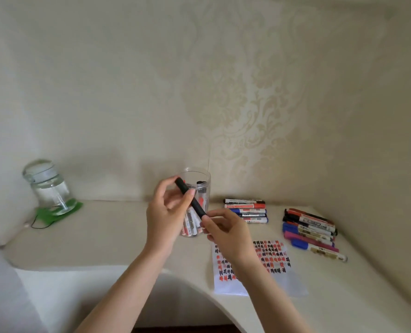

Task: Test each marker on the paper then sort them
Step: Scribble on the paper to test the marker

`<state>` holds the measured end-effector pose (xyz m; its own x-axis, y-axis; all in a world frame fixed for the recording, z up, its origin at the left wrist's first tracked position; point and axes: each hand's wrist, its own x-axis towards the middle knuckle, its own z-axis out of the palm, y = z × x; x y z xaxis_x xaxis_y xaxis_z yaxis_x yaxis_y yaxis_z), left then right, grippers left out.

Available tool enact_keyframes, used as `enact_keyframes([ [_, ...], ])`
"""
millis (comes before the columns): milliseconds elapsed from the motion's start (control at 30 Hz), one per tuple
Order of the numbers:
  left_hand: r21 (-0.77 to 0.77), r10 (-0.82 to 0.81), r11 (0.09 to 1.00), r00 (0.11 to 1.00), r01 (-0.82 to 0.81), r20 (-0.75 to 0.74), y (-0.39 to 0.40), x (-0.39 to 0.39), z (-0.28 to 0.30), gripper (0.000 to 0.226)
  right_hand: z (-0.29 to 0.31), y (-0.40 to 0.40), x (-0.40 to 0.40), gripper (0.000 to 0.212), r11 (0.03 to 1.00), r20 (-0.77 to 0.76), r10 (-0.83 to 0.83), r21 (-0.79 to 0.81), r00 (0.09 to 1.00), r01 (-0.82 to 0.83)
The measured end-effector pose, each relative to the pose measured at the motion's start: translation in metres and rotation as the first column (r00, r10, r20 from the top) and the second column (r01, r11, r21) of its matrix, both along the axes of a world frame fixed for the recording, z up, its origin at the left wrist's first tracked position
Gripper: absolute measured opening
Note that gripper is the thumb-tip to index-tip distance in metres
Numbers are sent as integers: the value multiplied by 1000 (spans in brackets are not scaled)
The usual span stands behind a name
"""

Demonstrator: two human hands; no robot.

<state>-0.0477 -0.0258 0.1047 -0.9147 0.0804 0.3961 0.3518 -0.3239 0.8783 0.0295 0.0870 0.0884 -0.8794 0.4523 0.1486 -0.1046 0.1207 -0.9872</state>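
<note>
A black marker (192,199) is held slanted in the air in front of a clear plastic jar (201,174). My left hand (167,215) pinches its upper end. My right hand (226,233) pinches its lower end between thumb and fingers. The jar holds several more markers. A white paper (276,263) covered with red and black test marks lies on the desk under my right forearm. One row of markers (246,210) lies behind the paper. A second pile of markers (311,230) lies to the right.
A glass jar with water (49,186) stands on a green mat (57,212) at the back left. The cream desk (103,236) has a curved cut-out front edge. Patterned wallpaper closes off the back and right.
</note>
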Motion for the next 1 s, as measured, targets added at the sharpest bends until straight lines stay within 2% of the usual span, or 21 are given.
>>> enact_keyframes([
  [67,10,29,1000,999,-28,-33,-3,-12,18,32,7,1,-14,11,999,-31,-10,39,999,11],
  [233,-2,143,989,977,-145,-155,-12,-65,68,34,3,40,-21,6,981,-18,-150,121,989,151],
  [333,-160,194,957,942,-243,-272,2,-84,71,34,-19,63,-16,7,964,69,-216,170,974,202],
  [467,-402,134,872,926,-280,-354,23,-86,45,35,-43,81,-9,7,953,134,-247,215,960,215],
  [733,-461,198,804,900,-375,-388,20,-101,49,34,-56,115,-7,6,932,178,-327,226,928,285],
  [900,-603,127,711,910,-361,-395,26,-102,35,34,-60,123,-17,7,921,163,-350,242,922,307],
  [1000,-653,78,677,915,-339,-395,27,-107,29,26,-64,128,-24,9,898,173,-355,337,919,283],
])
